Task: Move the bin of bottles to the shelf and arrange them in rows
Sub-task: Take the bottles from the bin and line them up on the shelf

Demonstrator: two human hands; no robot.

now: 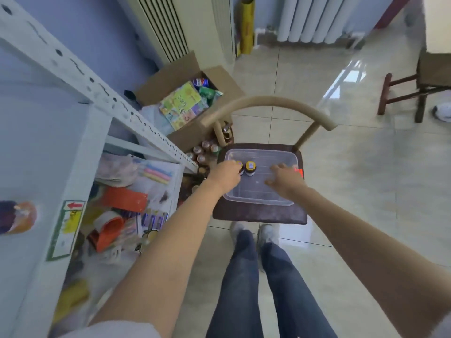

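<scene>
Here, from the head camera, the clear bin (261,181) sits on a dark chair seat (258,213) beside the white shelf (80,132). The left hand (225,175) seems to grip one yellow-capped bottle (240,166); another bottle (250,167) stands just beside it. The right hand (285,180) hovers inside, fingers spread.

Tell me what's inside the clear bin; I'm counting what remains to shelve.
Two yellow-capped bottles stand in the clear bin; the left hand covers part of one. The rest of the bin's floor looks bare, except under the right hand.
</scene>
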